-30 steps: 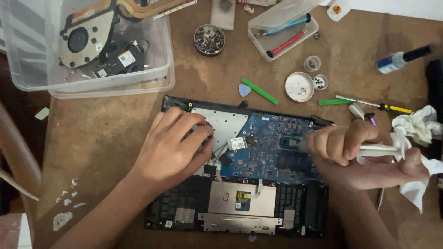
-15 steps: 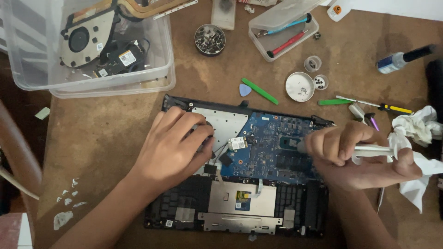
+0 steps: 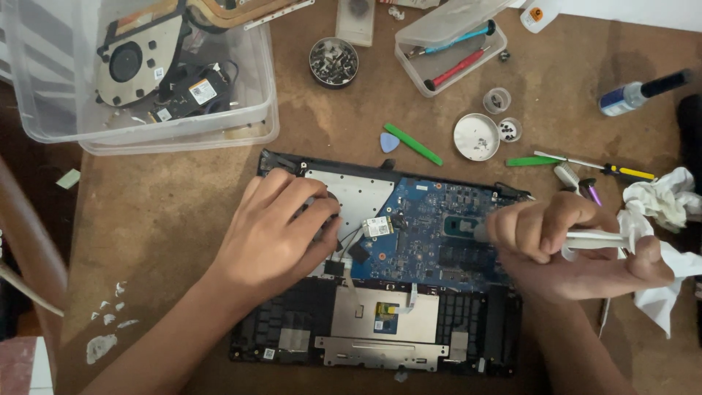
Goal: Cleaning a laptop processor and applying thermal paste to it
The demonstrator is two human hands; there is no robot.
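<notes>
Left hand [image 3: 274,238] is lying flat, fingers spread, on the opened black laptop chassis [image 3: 292,336]; right hand [image 3: 563,245] is pinching a white syringe-like tube [image 3: 596,239] over the blue motherboard [image 3: 446,234], crumpled white tissue [image 3: 662,201] just right.

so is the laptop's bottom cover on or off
Off: the laptop lies open-backed, its blue circuit board bare under the left hand and right hand.
</notes>
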